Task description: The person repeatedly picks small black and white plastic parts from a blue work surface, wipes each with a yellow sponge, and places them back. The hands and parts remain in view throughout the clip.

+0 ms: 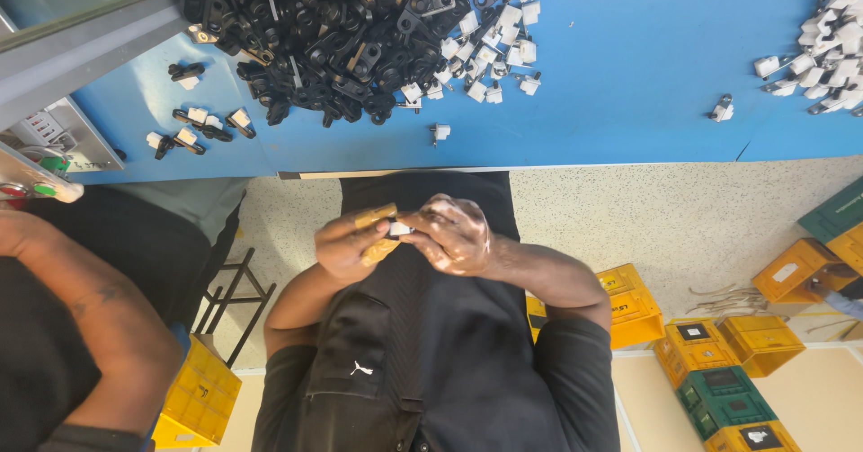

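Hands (409, 234) together, pinching white clip (399, 229)

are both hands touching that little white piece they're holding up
Touching. The head view shows the small white part pinched between the fingertips of the left hand and the right hand, with no gap visible on either side.

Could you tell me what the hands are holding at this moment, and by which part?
Both hands, left and right, pinch a small black-and-white part between their fingertips, one at each end. Which part of it each grips cannot be told.
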